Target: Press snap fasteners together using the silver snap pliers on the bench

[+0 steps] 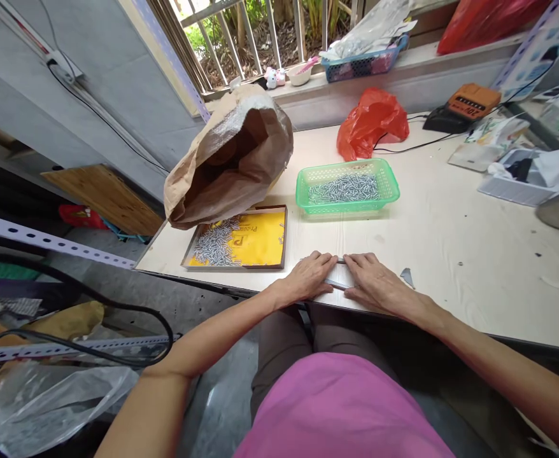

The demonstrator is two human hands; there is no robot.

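Near the table's front edge, my left hand (309,276) and my right hand (377,283) face each other with fingers bent around the ends of thin grey metal strips (337,284). Two strips show in the gap between the hands, roughly parallel; their ends are hidden under my fingers. Left of my left hand lies a shallow tray (285,238) with a yellow bottom and a heap of small silvery metal pieces (215,245) at its left side. A green basket (341,208) with more such pieces stands beyond my hands.
An open brown paper bag (232,165) leans over the tray's back edge. Behind the basket lies a red plastic bag (372,121). An orange and black battery charger (465,108) and a white box (518,187) are at the right. A grey scrap (407,277) lies beside my right hand.
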